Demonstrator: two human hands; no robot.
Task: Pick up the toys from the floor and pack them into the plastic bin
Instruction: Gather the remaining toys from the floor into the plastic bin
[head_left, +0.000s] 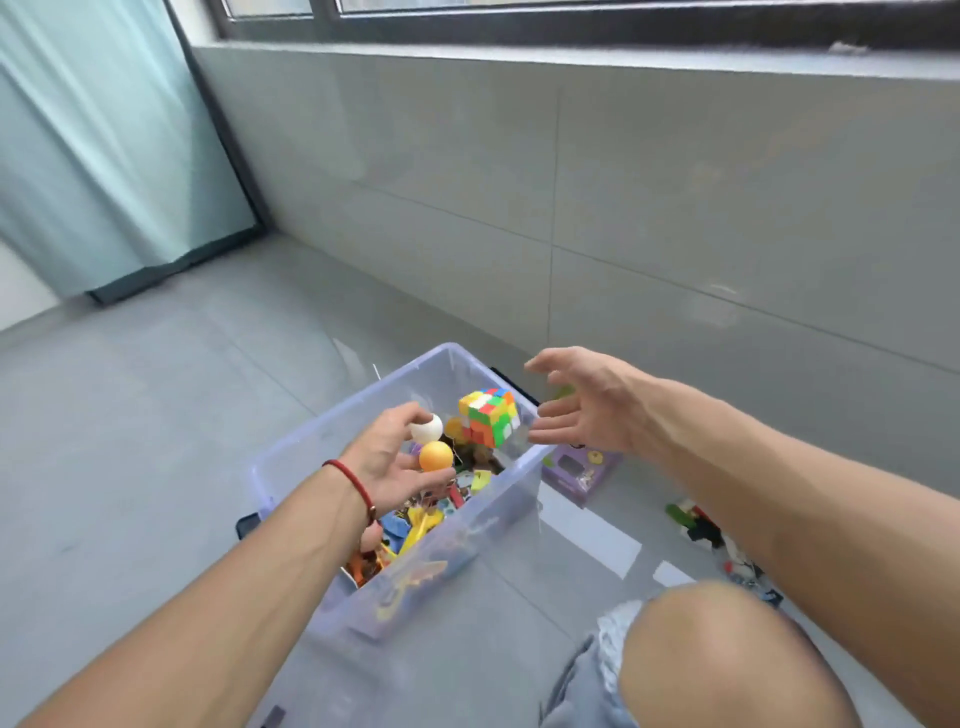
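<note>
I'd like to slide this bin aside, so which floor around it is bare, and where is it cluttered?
Bare grey floor tiles lie left of the clear plastic bin, out to the teal curtain. To its right it is crowded: a purple toy box and scattered building bricks.

Both forearms are bare, with no sleeves in view. A thin red cord bracelet (349, 478) circles the wrist of the left hand (390, 457), while the right hand (582, 402) wears nothing. Pale blue denim shorts (592, 675) with a frayed, whitish hem end above a bare knee (727, 660).
</note>
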